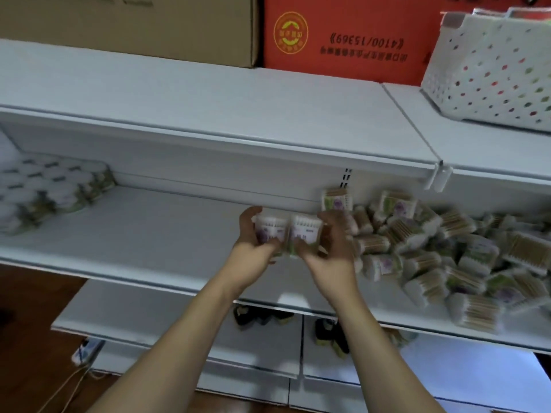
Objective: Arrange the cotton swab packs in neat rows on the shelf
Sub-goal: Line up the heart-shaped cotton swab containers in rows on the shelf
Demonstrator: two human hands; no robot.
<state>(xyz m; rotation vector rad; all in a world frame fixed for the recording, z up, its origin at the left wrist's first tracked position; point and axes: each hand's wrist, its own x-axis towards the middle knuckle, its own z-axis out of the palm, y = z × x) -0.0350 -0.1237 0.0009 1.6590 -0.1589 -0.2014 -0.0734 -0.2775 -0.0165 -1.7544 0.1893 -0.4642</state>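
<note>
Over the middle of the white shelf [134,234], my left hand [253,242] grips one cotton swab pack [269,229], and my right hand [331,245] grips another pack [305,231] beside it. The two packs touch side by side, white labels facing me. A loose heap of swab packs [432,251] lies jumbled on the shelf just right of my right hand. At the far left, a block of swab packs [50,186] stands in neat rows, tops up.
The upper shelf [208,108] overhangs the working shelf and carries a brown carton [134,25], a red carton [343,34] and a white dotted basket [492,70]. A lower shelf [167,317] juts out below. Shoes [331,335] and a cable [77,371] lie on the floor.
</note>
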